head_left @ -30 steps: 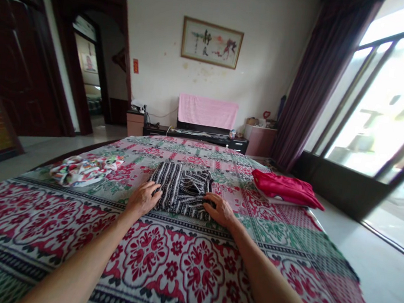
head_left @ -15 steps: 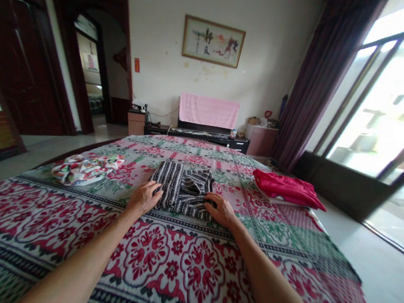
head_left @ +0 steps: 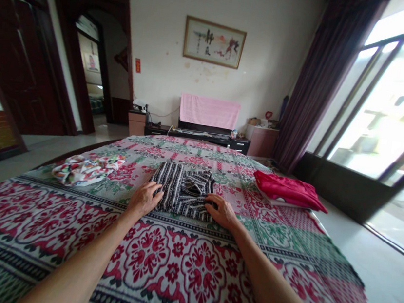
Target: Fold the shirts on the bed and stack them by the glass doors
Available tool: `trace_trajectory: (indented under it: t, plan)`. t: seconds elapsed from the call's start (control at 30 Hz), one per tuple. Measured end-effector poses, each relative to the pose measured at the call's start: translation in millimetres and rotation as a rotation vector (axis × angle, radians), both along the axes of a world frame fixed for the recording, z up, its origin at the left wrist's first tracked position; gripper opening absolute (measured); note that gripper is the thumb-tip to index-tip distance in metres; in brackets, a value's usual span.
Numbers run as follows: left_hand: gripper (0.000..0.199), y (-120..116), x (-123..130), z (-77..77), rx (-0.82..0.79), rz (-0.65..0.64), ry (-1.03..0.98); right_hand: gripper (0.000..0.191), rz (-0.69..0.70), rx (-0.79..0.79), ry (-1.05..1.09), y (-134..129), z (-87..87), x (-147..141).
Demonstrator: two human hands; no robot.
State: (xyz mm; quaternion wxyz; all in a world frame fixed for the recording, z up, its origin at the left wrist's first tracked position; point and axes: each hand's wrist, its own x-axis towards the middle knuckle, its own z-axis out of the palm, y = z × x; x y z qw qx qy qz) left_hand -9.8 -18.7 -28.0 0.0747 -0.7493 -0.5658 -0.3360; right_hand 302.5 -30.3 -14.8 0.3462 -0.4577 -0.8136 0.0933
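Two bare hands, one garment between them. The striped garment [head_left: 168, 187], black and white, is laid folded on one patterned cover [head_left: 175, 266]; its near left edge is touched by the left hand [head_left: 144, 199], its near right edge by the right hand [head_left: 222, 211]. Both hands are loosely curled and well apart from each other; whether cloth is pinched by either cannot be told. Left of the left hand, well apart: one crumpled white printed cloth [head_left: 87, 170]. Right of the right hand, well apart: one red folded bundle [head_left: 289, 189], a pale layer glimpsed beneath. Far beyond both hands: one pink cloth [head_left: 210, 110], draped; above it, one framed picture [head_left: 214, 42], hung.
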Motion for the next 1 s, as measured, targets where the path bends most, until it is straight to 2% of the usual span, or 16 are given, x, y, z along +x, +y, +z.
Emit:
trace_trajectory:
  t: [1.0]
  plan:
    - [0.035, -1.3, -0.2, 1.2, -0.008, -0.015, -0.006, 0.023, 0.012, 0.017, 0.009, 2.5, -1.0, -0.5]
